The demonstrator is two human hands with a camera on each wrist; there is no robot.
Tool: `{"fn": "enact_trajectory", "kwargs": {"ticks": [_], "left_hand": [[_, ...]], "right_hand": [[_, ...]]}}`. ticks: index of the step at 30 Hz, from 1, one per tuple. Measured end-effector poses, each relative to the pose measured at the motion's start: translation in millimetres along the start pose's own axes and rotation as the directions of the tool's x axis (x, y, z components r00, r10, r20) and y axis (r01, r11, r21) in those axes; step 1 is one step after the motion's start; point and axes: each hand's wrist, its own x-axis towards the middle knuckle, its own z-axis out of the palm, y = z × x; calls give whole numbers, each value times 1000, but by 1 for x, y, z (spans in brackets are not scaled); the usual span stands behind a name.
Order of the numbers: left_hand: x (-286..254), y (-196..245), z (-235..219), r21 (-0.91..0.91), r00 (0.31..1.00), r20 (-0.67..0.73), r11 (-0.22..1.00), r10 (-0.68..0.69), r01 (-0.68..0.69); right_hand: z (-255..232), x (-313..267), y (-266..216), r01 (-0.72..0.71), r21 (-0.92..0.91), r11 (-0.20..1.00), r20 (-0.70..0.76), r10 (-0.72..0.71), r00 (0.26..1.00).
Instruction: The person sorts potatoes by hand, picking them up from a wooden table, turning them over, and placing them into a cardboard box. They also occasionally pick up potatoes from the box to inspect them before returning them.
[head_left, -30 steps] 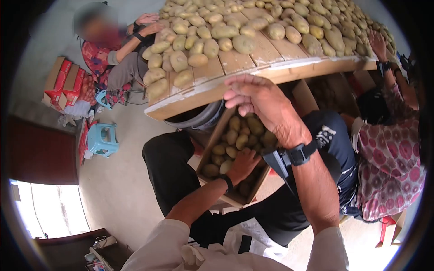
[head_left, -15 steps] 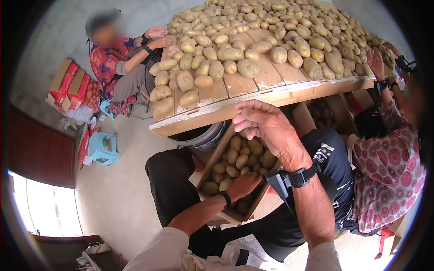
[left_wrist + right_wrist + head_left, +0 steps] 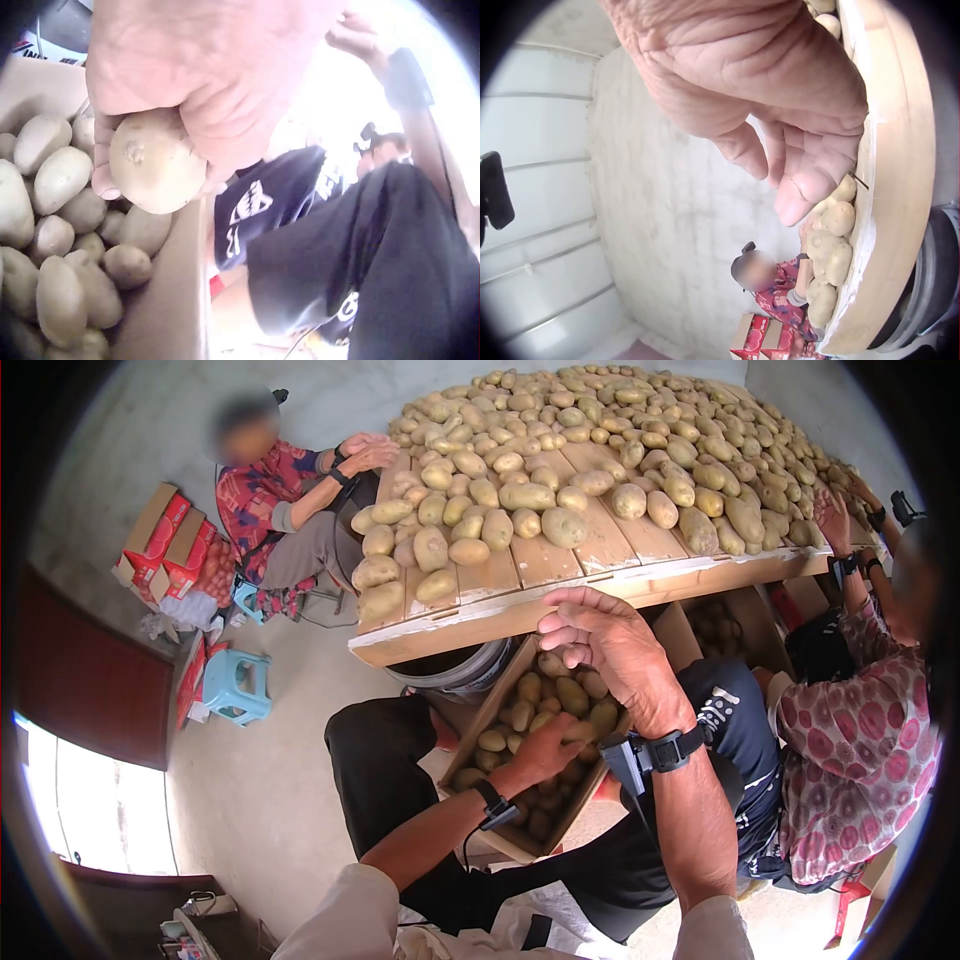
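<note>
My left hand (image 3: 543,748) grips a potato (image 3: 159,169) above a cardboard box (image 3: 176,292) between my legs. Thumb and fingers wrap its sides, and its rounded end shows below the palm in the left wrist view. Many loose potatoes (image 3: 61,300) fill the box. My right hand (image 3: 615,650) is raised by the front edge of the wooden table (image 3: 540,565), fingers loosely bent and nothing between them. In the right wrist view, its fingertips overlap the potatoes (image 3: 829,255) along that edge.
Potatoes (image 3: 640,460) are spread across the tabletop. Below its left end stands a grey bucket (image 3: 480,678). One person (image 3: 265,510) sits at the far left; another (image 3: 850,730) sits close on my right. A blue stool (image 3: 237,685) and red cartons (image 3: 160,545) stand leftward.
My left hand has come up from among the potatoes in the box, now with one potato in its grip. The right hand keeps its raised pose; the head view has shifted slightly.
</note>
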Motion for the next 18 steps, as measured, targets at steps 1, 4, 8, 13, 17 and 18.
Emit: {"fn": "enact_trajectory", "kwargs": {"ticks": [1,4,8,13,17,18], "left_hand": [[4,6,-13,-119,997,-41,991,-61,56],[19,18,-54,-274,975,-121,951,-184,146],[48,37,-117,-355,939,-251,925,-233,134],[111,44,-190,-357,897,-359,926,-259,125],[143,24,-213,-294,844,-447,940,-295,173],[143,18,-214,-294,847,-444,940,-292,171]], "right_hand": [[-3,1,0,11,16,1000,7,-11,1000],[-5,1,-2,29,44,999,7,-30,1000],[-6,1,-3,45,76,996,5,-45,999],[-6,6,0,42,62,997,18,-43,999],[-8,5,1,48,66,997,32,-50,998],[-8,5,0,50,67,997,28,-52,998]]}}
